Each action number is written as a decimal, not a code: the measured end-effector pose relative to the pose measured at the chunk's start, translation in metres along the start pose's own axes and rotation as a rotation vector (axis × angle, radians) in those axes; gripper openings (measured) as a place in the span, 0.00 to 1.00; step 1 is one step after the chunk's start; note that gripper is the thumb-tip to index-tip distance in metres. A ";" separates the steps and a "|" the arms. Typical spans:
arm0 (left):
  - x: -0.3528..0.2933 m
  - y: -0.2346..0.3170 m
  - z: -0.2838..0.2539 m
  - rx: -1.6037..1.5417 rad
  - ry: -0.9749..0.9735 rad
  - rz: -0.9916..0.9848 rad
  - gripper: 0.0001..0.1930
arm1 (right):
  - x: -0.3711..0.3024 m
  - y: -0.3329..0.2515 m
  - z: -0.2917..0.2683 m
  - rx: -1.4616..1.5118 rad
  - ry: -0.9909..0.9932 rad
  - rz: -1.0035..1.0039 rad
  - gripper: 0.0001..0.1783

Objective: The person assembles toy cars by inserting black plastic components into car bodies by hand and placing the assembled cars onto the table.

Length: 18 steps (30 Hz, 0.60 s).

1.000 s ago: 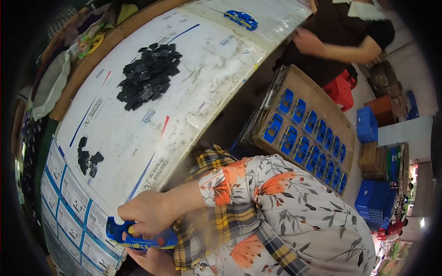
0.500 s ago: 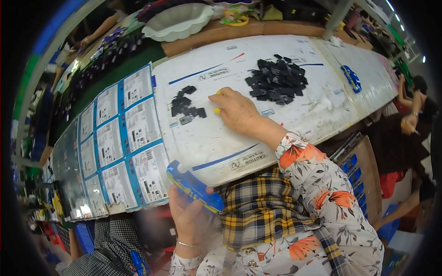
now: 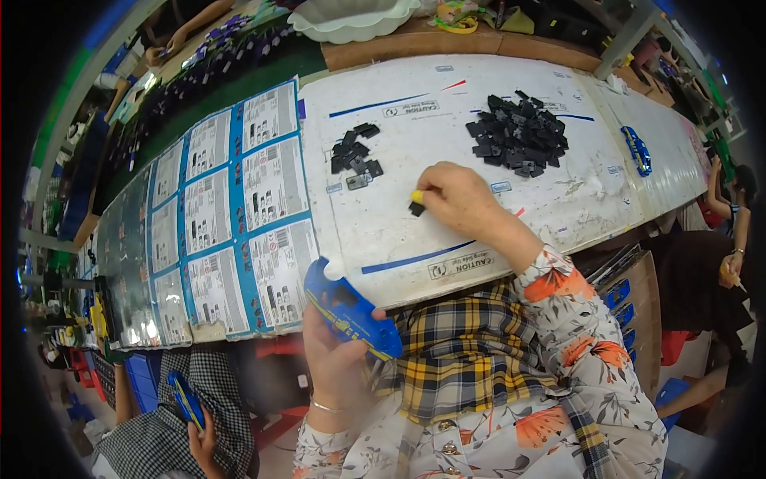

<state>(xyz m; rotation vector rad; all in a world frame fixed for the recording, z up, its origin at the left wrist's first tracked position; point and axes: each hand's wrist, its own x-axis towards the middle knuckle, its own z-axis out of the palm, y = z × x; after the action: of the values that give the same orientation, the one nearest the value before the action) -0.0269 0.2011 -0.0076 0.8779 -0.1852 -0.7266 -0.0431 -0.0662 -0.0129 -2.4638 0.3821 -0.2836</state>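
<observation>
My left hand [image 3: 333,363] is closed around a blue plastic toy car body [image 3: 363,321] with yellow markings, held tilted in front of the table edge. Over the white tabletop, my right hand [image 3: 461,198] has its fingers pinched together, with yellow coverings on the fingertips. A small flat black plastic piece [image 3: 416,209] shows just under those fingertips, in their grip. Left of this hand lies a small loose group of black plastic pieces [image 3: 348,152]. A larger heap of the same black pieces [image 3: 519,132] is beyond it to the right.
Printed card sheets [image 3: 209,207] with blue borders cover the table's left part. Another blue car body [image 3: 636,150] lies at the far right. A pale scalloped basin [image 3: 355,20] stands at the back. A co-worker's hand [image 3: 205,441] at lower left holds a similar blue car body.
My right hand has drawn nearer to me from beside the small black group, and a black piece now shows at its fingertips. The view has shifted. My left hand still holds the car body.
</observation>
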 end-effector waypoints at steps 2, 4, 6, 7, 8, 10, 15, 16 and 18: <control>0.001 -0.004 -0.003 -0.040 -0.042 0.005 0.34 | -0.010 0.001 -0.004 -0.019 0.114 -0.073 0.08; 0.001 -0.002 0.005 -0.088 -0.037 -0.008 0.39 | -0.016 -0.005 -0.009 -0.010 0.213 -0.188 0.11; -0.001 -0.001 0.005 -0.071 -0.032 -0.002 0.40 | -0.019 0.001 -0.006 -0.025 0.157 -0.303 0.12; -0.002 -0.002 0.005 -0.068 -0.043 -0.002 0.42 | -0.019 0.004 -0.006 -0.059 0.106 -0.412 0.14; -0.003 -0.002 0.004 -0.066 -0.053 -0.002 0.43 | -0.019 0.004 -0.007 -0.054 0.107 -0.413 0.14; -0.004 -0.001 0.004 -0.050 -0.071 0.007 0.44 | -0.017 0.002 -0.009 -0.157 0.072 -0.483 0.14; -0.009 0.004 0.006 0.083 -0.074 0.051 0.45 | -0.014 -0.001 -0.001 -0.230 0.157 -0.491 0.12; -0.010 0.003 0.006 0.169 -0.082 0.114 0.45 | -0.015 -0.001 -0.001 -0.177 0.214 -0.488 0.12; -0.011 0.002 0.002 0.264 -0.077 0.179 0.45 | -0.025 -0.014 -0.002 0.051 0.174 -0.403 0.12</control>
<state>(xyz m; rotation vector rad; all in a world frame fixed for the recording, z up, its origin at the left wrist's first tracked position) -0.0351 0.2076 -0.0030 1.0700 -0.4299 -0.5763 -0.0637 -0.0481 -0.0055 -2.4569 -0.0561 -0.6683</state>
